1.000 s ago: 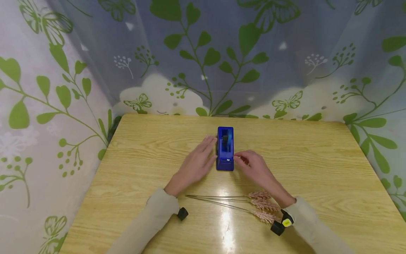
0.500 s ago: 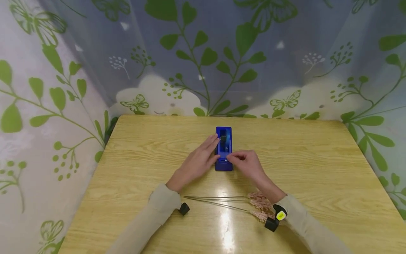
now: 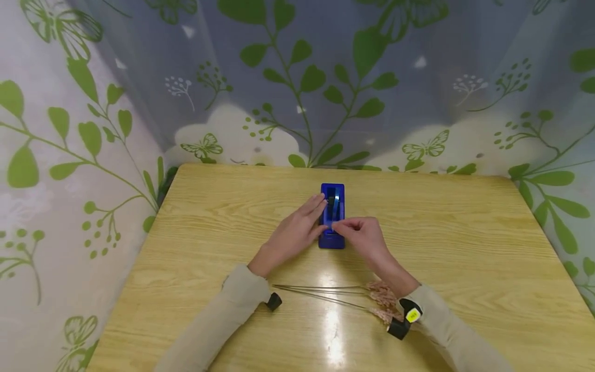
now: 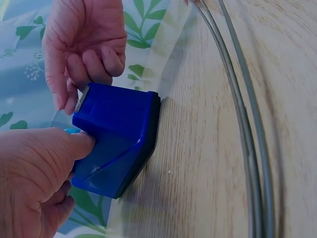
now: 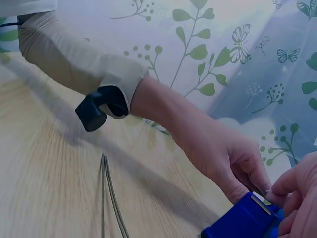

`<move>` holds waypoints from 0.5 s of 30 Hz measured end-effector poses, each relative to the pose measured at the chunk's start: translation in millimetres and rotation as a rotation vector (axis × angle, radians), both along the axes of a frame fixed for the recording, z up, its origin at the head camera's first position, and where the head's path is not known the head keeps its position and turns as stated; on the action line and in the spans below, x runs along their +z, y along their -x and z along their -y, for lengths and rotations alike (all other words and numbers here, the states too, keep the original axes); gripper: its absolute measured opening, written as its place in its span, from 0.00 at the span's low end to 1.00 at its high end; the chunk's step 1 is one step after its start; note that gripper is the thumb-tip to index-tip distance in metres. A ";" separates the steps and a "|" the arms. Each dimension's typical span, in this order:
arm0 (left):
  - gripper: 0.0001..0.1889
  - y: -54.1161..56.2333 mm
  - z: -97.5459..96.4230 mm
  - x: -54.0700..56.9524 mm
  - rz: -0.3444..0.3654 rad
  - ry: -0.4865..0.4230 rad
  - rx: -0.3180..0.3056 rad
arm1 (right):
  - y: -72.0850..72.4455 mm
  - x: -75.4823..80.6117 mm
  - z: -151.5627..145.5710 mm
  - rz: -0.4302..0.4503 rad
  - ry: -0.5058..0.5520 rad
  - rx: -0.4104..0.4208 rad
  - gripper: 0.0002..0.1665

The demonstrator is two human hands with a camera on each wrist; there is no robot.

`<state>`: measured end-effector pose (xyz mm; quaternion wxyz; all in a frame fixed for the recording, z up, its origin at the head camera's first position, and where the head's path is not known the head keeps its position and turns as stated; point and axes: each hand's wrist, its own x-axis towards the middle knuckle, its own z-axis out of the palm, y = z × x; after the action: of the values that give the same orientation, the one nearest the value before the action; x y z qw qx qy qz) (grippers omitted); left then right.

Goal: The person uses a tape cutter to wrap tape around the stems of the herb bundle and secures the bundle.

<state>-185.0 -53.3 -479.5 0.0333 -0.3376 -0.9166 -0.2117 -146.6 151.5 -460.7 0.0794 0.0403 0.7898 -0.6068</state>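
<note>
A blue tape dispenser (image 3: 332, 242) stands on the wooden table, its serrated cutter (image 4: 81, 99) at the near end. My left hand (image 3: 294, 235) holds it from the left, fingertips over the upper edge and thumb near the cutter end. In the left wrist view that thumb presses the dispenser's side (image 4: 111, 144). My right hand (image 3: 364, 236) reaches in from the right; its thumb and forefinger pinch the end of the clear tape (image 3: 337, 199) just behind the cutter. Fingers hide most of the tape end. In the right wrist view, my right hand (image 5: 299, 198) shows partly at the edge.
Several pink dried-flower stalks (image 3: 321, 292) lie across the table in front of the dispenser, their heads (image 3: 382, 294) partly under my right forearm. A leaf-patterned curtain (image 3: 297, 93) hangs behind the table (image 3: 209, 206) and along its left side.
My right hand has come from beside the dispenser onto its top and now pinches the tape, which looks lifted. My left fingertips have shifted from its side onto its upper edge.
</note>
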 end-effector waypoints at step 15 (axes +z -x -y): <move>0.33 1.0 -2.2 -2.4 -0.046 0.025 0.016 | -25.3 1.5 10.1 0.157 0.202 -0.123 0.16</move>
<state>-186.1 -51.1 -481.9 0.0517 -0.3354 -0.9208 -0.1922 -121.3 141.4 -459.3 0.1072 0.1278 0.7121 -0.6820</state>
